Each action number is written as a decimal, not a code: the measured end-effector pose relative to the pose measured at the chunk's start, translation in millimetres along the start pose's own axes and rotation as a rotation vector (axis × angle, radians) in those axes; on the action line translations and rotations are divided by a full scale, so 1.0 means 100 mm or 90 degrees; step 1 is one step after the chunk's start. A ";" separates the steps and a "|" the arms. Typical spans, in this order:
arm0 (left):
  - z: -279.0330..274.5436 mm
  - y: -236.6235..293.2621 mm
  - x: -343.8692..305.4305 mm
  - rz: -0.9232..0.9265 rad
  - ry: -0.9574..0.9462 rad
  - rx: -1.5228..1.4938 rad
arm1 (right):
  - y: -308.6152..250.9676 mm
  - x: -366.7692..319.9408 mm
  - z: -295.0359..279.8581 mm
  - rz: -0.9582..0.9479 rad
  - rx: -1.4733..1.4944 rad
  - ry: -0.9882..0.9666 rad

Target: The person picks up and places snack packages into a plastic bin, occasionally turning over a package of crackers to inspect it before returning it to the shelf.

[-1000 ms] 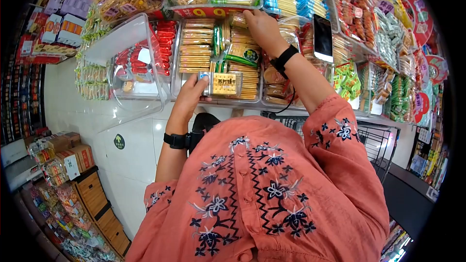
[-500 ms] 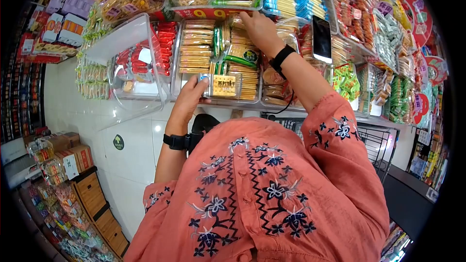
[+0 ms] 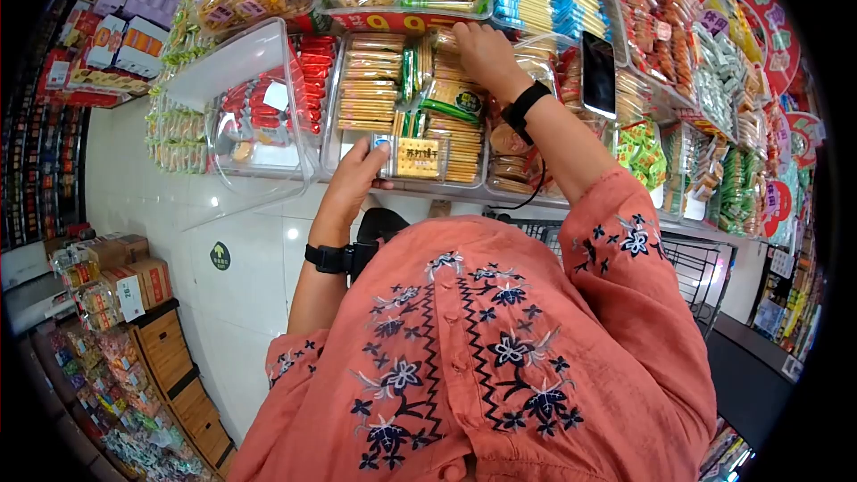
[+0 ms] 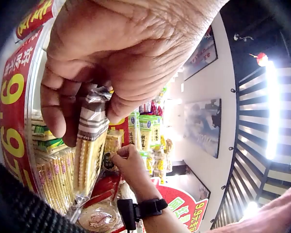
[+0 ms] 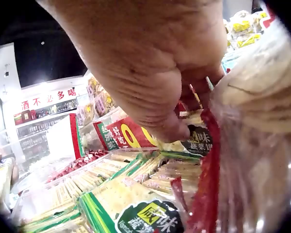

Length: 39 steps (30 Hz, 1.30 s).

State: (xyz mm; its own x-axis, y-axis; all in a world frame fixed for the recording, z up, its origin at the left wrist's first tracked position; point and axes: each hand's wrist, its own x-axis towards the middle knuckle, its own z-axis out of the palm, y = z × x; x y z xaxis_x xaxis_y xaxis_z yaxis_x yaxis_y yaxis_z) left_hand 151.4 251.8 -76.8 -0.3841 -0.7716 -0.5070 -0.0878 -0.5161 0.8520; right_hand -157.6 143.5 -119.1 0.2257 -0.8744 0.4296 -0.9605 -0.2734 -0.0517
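My left hand [image 3: 351, 186] grips one end of a clear-wrapped packet of soda crackers [image 3: 420, 158], held flat over the near edge of a clear plastic bin [image 3: 335, 150]. In the left wrist view the packet [image 4: 91, 145] stands on edge between thumb and fingers. At the bin's far side, my right hand [image 3: 491, 61] pinches another cracker packet [image 5: 200, 140] with a dark label, its thumb lying on the wrapper. A green-edged packet of vegetable crackers [image 5: 131, 206] lies on top of the stacked packets, just in front of that hand.
An open clear lid [image 3: 254, 116] stands over red packets at the left. Round crackers [image 3: 511, 141] fill the bin to the right, where a phone [image 3: 597, 74] is mounted. Behind runs a red price strip [image 3: 384, 23] with more snacks above. A shopping cart [image 3: 687, 268] stands near my right side.
The right hand's fingers shift slightly at the bin's far edge. My left hand keeps its hold on the soda crackers. The whole head view has drifted a little.
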 end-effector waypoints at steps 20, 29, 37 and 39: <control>-0.06 -0.06 -0.03 -0.019 0.010 0.017 | -0.05 -0.02 -0.37 -0.047 -0.028 0.072; -0.04 -0.05 0.01 -0.014 0.016 0.012 | -0.45 -0.37 -0.43 -0.075 0.078 -0.143; -0.03 -0.10 0.04 -0.020 0.010 0.011 | -0.55 -0.51 -0.41 -0.093 0.024 -0.228; -0.03 -0.11 0.05 -0.018 0.010 0.010 | -0.54 -0.54 -0.33 -0.085 0.012 -0.231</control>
State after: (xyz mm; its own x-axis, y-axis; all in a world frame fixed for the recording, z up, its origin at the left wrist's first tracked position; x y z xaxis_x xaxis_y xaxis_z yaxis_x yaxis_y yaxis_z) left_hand 153.1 252.2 -89.0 -0.3665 -0.7626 -0.5330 -0.1135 -0.5320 0.8391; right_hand -123.4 219.0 -109.8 0.3944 -0.9149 0.0863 -0.9165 -0.3984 -0.0354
